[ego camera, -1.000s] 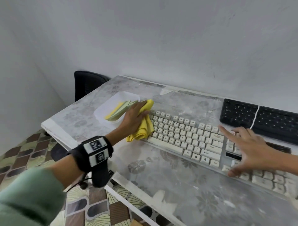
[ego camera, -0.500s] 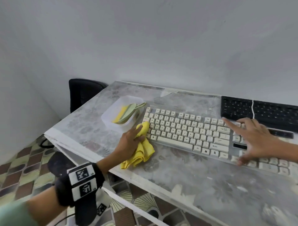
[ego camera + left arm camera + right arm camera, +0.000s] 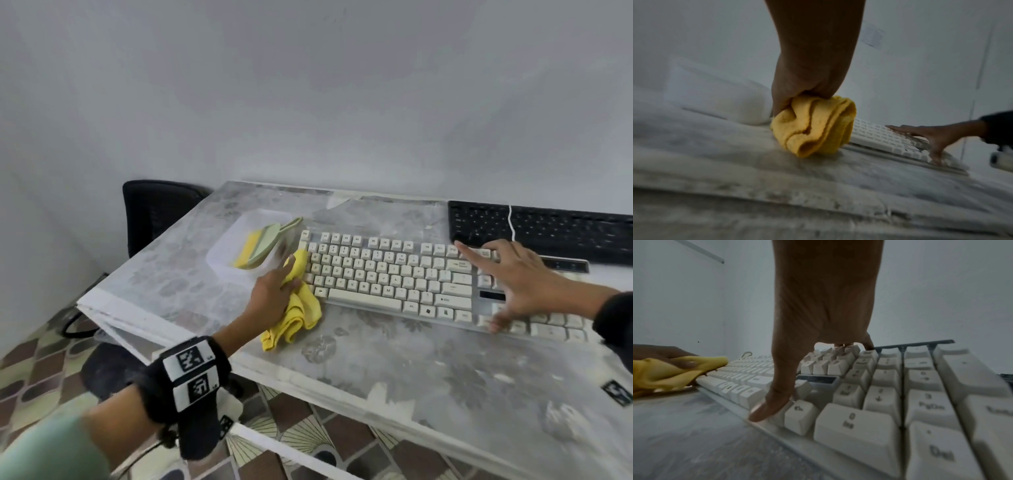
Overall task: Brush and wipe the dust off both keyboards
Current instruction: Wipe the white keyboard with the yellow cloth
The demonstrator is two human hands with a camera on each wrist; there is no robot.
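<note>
A cream keyboard (image 3: pixel 394 274) lies across the table. My left hand (image 3: pixel 274 291) grips a crumpled yellow cloth (image 3: pixel 294 308) against the keyboard's left end; the wrist view shows the cloth (image 3: pixel 813 125) bunched under the hand (image 3: pixel 809 78), touching the tabletop. My right hand (image 3: pixel 510 274) lies spread flat on the keyboard's right part, fingers straight. In the right wrist view the thumb (image 3: pixel 772 399) presses the front edge near the arrow keys of the keyboard (image 3: pixel 879 394), with the cloth (image 3: pixel 670 371) at far left. A black keyboard (image 3: pixel 548 229) sits behind, at the right.
A clear plastic tub (image 3: pixel 226 253) holding a green brush (image 3: pixel 270 243) and a yellow item stands left of the cream keyboard. A white cable (image 3: pixel 511 222) crosses the black keyboard. A black chair (image 3: pixel 154 212) stands beyond the table's left corner. The wall runs close behind.
My left hand has drawn the cloth from the keyboard's top-left corner down along its left end to the front-left corner. The right hand stayed pressed on the keyboard.
</note>
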